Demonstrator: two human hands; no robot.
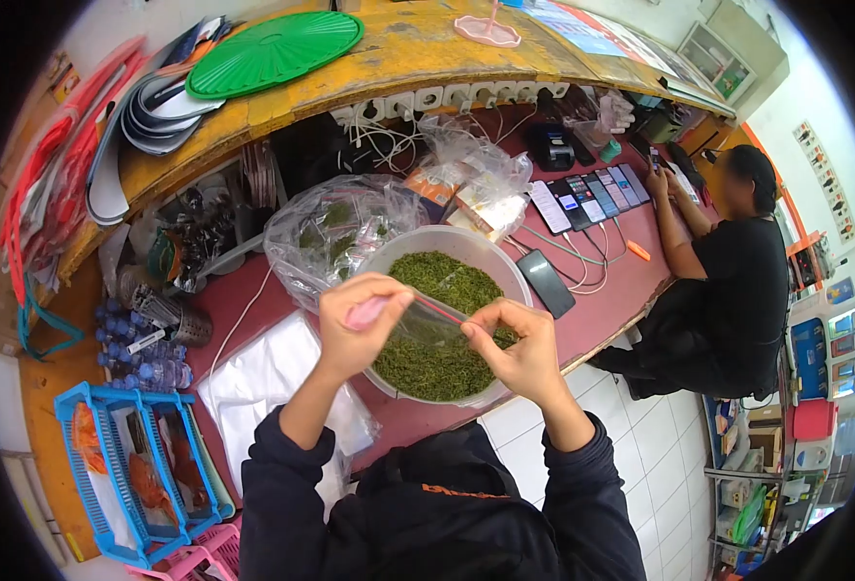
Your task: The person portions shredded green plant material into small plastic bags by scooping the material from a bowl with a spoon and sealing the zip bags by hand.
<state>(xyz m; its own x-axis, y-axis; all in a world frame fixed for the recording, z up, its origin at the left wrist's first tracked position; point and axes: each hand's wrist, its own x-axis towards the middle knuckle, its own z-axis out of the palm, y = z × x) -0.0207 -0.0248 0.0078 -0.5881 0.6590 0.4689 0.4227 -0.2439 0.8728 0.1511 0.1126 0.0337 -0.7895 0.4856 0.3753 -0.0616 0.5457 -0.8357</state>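
Between my hands a small clear zip bag (429, 327) with a red strip along its top edge is stretched over a tub. My left hand (355, 324) is closed on one end of the strip, with a pink object (366, 312) of unclear kind also in its fingers. At the other end, my right hand (524, 347) pinches the strip between thumb and finger. Below them stands a round translucent tub (517, 276) holding chopped dried green leaves (447, 373). Behind the tub, a large clear plastic bag (297, 237) holds some green clumps.
White plastic bags (268, 378) lie left of the tub. A phone (546, 283) and several more phones (592, 198) lie to the right. A seated person (737, 261) holds a phone there. Water bottles (142, 349) and a blue basket (108, 465) stand at left.
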